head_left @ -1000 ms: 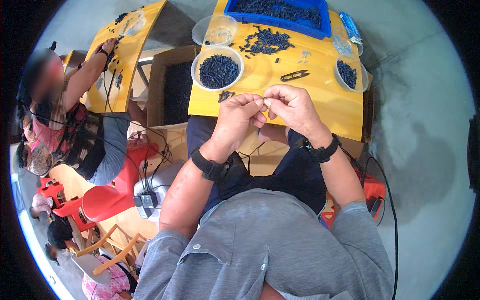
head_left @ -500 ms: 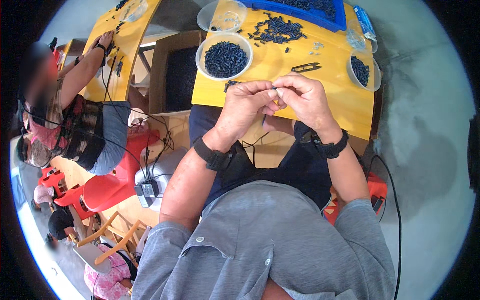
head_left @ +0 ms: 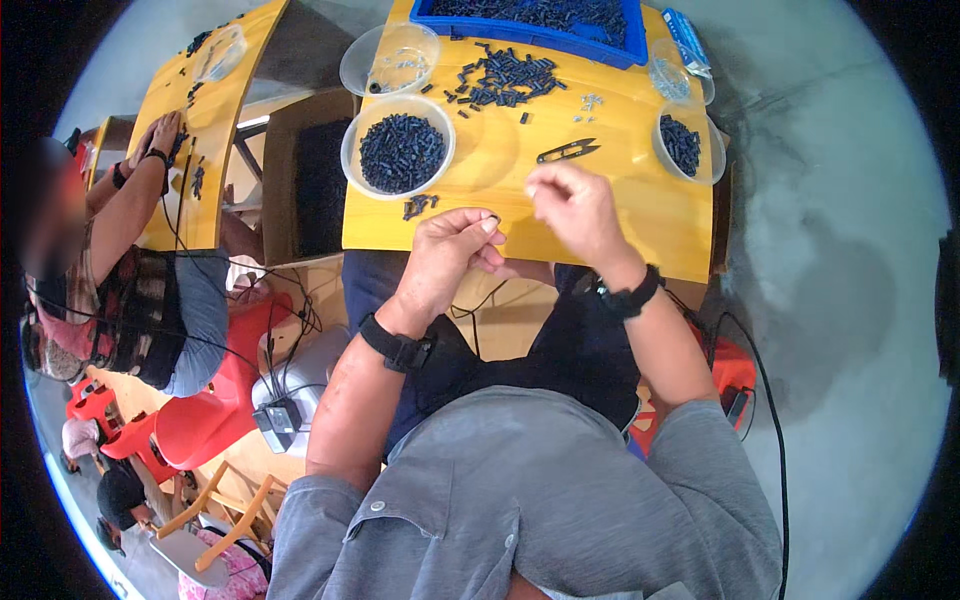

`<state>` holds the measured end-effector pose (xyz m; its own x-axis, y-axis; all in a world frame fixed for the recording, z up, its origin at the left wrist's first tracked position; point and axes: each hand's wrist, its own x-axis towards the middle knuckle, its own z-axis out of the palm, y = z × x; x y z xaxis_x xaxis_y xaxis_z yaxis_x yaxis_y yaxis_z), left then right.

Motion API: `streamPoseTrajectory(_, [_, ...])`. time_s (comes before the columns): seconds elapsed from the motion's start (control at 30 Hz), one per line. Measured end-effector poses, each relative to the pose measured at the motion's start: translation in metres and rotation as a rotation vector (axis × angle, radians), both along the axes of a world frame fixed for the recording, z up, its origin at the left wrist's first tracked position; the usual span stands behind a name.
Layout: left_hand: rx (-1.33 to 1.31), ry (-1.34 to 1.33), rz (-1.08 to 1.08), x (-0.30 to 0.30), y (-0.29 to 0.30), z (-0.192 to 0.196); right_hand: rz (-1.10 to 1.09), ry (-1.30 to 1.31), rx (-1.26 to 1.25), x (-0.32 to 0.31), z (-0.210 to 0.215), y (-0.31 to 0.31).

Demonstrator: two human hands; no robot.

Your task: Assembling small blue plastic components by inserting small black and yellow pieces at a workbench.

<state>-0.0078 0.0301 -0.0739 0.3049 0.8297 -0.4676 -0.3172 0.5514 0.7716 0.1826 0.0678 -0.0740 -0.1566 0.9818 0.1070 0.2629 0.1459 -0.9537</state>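
Pinching a tiny dark part, left hand (head_left: 452,255) closed at desk (head_left: 500,190) edge | right hand (head_left: 575,205) loosely curled, contents unclear | part seems light, stiff; fingertip grip suits.

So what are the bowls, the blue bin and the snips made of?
Bowls: clear plastic by the look, as the tabletop shows through the rim. Blue bin: opaque moulded plastic, slightly glossy. Snips: dark, probably metal, though too small to be sure.
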Motion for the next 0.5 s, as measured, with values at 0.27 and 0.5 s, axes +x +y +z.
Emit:
streamPoseTrajectory(0.27, [-0.061,0.118,0.005,-0.001,-0.003,-0.019,-0.296,-0.647,0.121,0.078,-0.041,0.090])
streamPoseTrajectory(0.5, [-0.089,0.188,-0.006,-0.004,-0.003,-0.026,-0.184,-0.695,0.161,0.092,-0.051,0.110])
